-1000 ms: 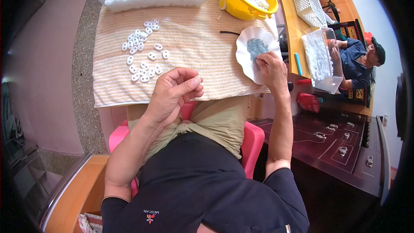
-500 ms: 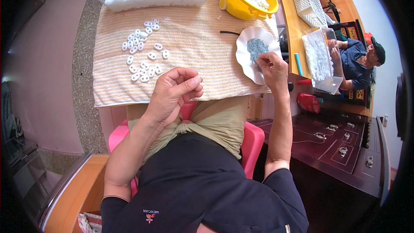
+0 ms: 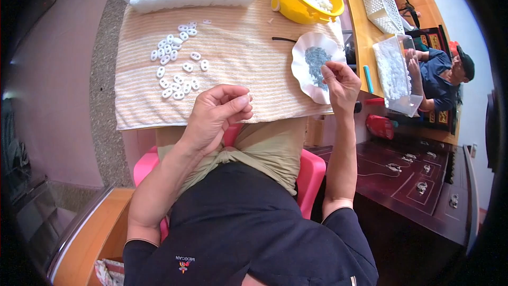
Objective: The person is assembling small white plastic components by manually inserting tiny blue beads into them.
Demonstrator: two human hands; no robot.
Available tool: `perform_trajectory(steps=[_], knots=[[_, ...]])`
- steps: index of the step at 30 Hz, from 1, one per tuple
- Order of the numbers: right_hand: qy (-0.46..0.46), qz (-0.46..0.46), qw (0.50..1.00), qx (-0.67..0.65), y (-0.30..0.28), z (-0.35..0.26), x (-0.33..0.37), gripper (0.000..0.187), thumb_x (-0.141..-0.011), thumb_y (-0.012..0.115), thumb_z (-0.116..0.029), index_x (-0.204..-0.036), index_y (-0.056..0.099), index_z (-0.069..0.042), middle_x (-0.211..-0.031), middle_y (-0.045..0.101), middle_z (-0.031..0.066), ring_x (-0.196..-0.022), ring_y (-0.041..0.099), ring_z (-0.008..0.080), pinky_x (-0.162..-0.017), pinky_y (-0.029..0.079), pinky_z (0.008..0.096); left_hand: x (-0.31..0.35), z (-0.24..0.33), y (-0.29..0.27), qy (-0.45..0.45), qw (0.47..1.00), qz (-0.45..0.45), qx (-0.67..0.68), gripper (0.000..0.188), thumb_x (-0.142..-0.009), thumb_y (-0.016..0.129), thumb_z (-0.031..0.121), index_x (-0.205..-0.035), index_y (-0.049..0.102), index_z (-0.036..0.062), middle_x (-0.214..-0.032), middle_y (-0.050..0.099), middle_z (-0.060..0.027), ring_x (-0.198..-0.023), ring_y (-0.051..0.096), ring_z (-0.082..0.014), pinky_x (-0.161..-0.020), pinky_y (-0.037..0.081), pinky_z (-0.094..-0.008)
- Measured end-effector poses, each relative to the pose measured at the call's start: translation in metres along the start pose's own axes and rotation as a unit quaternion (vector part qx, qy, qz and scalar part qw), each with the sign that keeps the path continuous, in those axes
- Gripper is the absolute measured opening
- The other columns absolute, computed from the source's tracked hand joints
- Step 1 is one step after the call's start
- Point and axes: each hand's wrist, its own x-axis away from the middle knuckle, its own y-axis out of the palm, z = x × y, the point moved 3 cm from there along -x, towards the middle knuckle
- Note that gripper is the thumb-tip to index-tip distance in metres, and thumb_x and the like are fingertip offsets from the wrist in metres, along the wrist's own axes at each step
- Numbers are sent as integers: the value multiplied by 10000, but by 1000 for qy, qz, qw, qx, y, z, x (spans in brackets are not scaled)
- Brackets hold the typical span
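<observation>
Over the near edge of the cloth, my left hand is closed in a pinch, thumb against forefinger; whatever sits between the tips is too small to make out. My right hand is also pinched, above the right rim of a white wavy-edged dish. Heaped in that dish are many tiny grey-blue pieces, shiny like metal. I cannot see what the right fingertips hold, if anything. Left of my hands, small white oval two-holed pieces lie scattered on the striped cloth.
A clear bin of white pieces and a yellow tub stand at the back. A thin black stick lies beside the dish. To the right, a person sits at another table with a clear box of white pieces.
My right hand has drawn back a little from the grey-blue heap, rightward to the dish's rim. The left hand keeps its pinch in nearly the same place.
</observation>
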Motion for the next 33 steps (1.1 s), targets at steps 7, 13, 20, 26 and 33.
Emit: perform_trajectory(steps=[7, 13, 20, 26, 33], knots=[[79, -73, 964, -241, 53, -47, 31, 110, -840, 690, -37, -927, 648, 16, -769, 636, 40, -651, 597, 111, -640, 505, 236, 3, -2, 3, -4, 1000, 9, 0, 149, -879, 649, 52, -1015, 621, -1, -885, 659, -69, -782, 644, -121, -732, 568, -264], [104, -153, 930, -319, 97, -59, 51, 114, -832, 691, -17, -924, 631, 12, -839, 649, 66, -718, 615, 127, -663, 517, 254, 1, -4, 3, 4, 1000, -9, 28, 135, -889, 638, 64, -1012, 609, 19, -907, 662, -68, -781, 647, -126, -732, 574, -271], [109, -180, 925, -316, 111, -67, 62, 133, -825, 693, -1, -939, 625, 7, -886, 652, 71, -790, 619, 118, -741, 504, 248, 3, 0, 3, 19, 998, -27, 53, 108, -888, 645, 81, -972, 594, 36, -844, 650, -52, -751, 647, -127, -703, 570, -264], [80, -181, 919, -342, 115, -67, 64, 113, -839, 675, 14, -941, 626, 17, -889, 651, 65, -794, 617, 109, -728, 501, 233, 3, 2, 3, 21, 997, -28, 69, 115, -883, 642, 46, -928, 537, 33, -834, 628, -62, -747, 623, -135, -696, 560, -289], [46, -218, 919, -324, 116, -62, 62, 113, -864, 650, 7, -971, 645, 45, -942, 637, 72, -819, 614, 105, -729, 493, 220, 2, -1, 2, 47, 996, -20, 67, 171, -875, 647, 31, -938, 491, 62, -845, 625, -57, -765, 626, -124, -685, 569, -280]])
